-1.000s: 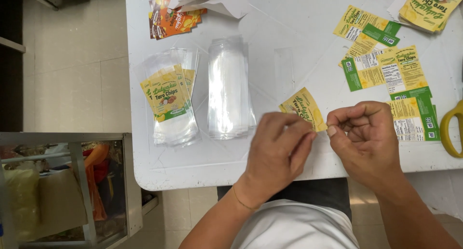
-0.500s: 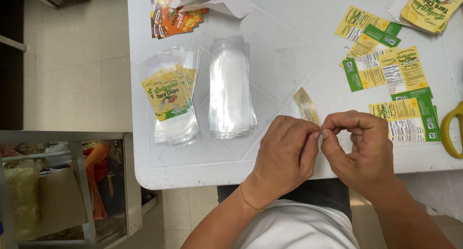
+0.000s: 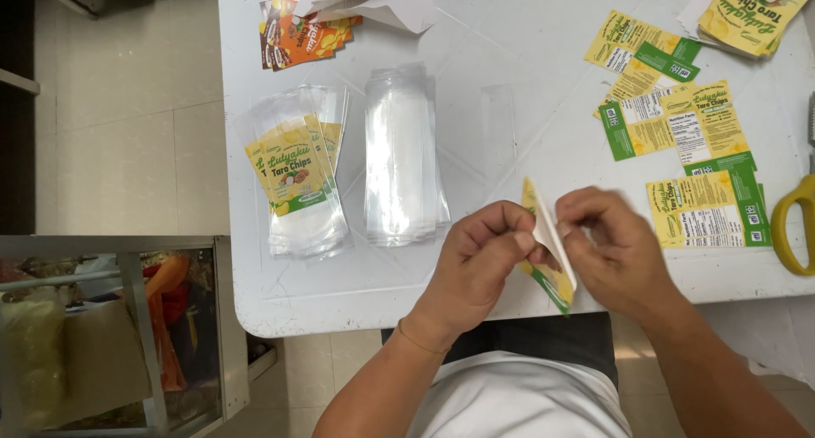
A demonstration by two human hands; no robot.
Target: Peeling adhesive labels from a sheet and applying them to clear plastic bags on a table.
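Note:
Both hands hold one yellow and green sticker label (image 3: 550, 260) over the near edge of the white table (image 3: 509, 107). My left hand (image 3: 480, 264) pinches its left side and my right hand (image 3: 613, 249) pinches its right side. The label stands on edge, its white back partly peeled away. Left of the hands lies a stack of clear plastic pouches (image 3: 404, 158). Further left is a pile of pouches with yellow labels on them (image 3: 297, 179).
Loose yellow and green labels (image 3: 679, 141) lie at the right, with yellow scissor handles (image 3: 796, 226) at the table's right edge. Orange labels (image 3: 301, 30) and crumpled white backing paper (image 3: 373, 1) sit at the far side. A metal rack (image 3: 119, 336) stands on the floor, left.
The label lay flat in my fingers a second ago. It has since been turned on edge and drawn nearer to me, and its backing is coming away.

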